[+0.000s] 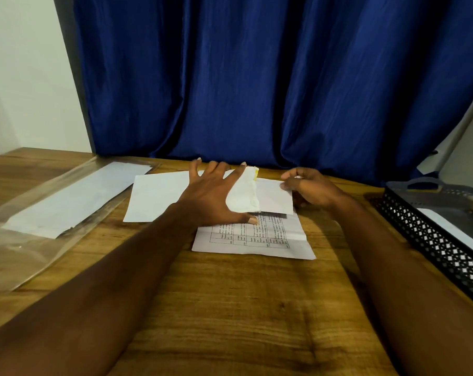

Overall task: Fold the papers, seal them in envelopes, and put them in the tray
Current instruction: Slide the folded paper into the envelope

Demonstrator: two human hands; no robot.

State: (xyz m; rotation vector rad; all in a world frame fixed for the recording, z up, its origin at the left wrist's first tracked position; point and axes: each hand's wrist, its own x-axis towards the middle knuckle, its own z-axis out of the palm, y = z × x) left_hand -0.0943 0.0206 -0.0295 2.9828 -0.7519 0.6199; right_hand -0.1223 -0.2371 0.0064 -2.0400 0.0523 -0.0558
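Observation:
A white envelope (155,198) lies across the middle of the wooden table. My left hand (212,195) presses flat on it with fingers spread. Its open flap (244,195) with a yellow strip sits just right of my fingers. My right hand (312,189) pinches the envelope's right end (274,198) between thumb and fingers. A folded printed paper (257,240) with a table on it lies under the envelope's near edge, towards me. A black mesh tray (430,240) stands at the right edge, with a white envelope (452,230) inside.
A clear plastic sleeve (21,253) holding more white envelopes (75,196) lies at the left. A blue curtain (257,77) hangs along the table's far edge. Bare wooden tabletop (243,308) lies between my forearms.

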